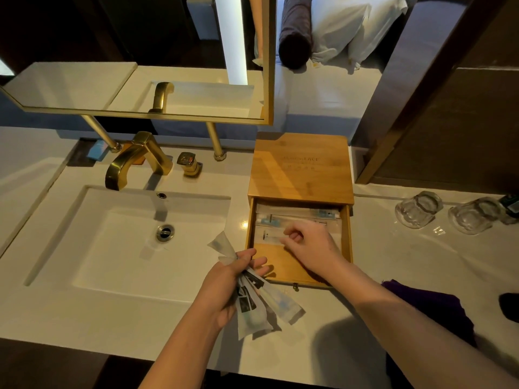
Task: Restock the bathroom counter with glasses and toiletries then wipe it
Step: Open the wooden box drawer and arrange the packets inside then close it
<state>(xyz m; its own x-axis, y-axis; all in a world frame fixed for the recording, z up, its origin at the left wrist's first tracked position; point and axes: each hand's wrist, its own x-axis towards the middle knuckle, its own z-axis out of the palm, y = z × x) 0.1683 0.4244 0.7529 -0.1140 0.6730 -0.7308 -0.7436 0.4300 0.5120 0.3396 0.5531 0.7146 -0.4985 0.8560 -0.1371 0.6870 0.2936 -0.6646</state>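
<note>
Left hand [224, 287] closed around a bunch of sachets [261, 304], at least four wrapped packets fanned out below the fist, one white end sticking up above it, held over the counter [112, 321] near its front edge, between the sink [126, 242] and the box [302, 209]. Right hand [309, 245] reaches into the pulled-out drawer [280, 265] of the wooden box, fingers curled, thumb and forefinger pinched narrow at a wrapped packet [269, 235]; cannot tell if it is actually gripped or just touched. In the drawer's back half: two or three long wrapped toothbrush-type packets [297, 216] lying side by side crosswise, exact count unclear under the plastic. Drawer's front half bare wood. Box sits at the counter's back edge, right of the sink. Two glasses [418, 210] upside down, side by side, toward the counter's right end, well apart from the box. One purple cloth [438, 307] at the front right edge of the counter, partly under the right forearm. One gold tap [134, 161] behind the sink, one gold knob [189, 164] just right of it. Small blue pack [97, 151] at the back edge, left of the tap.
</note>
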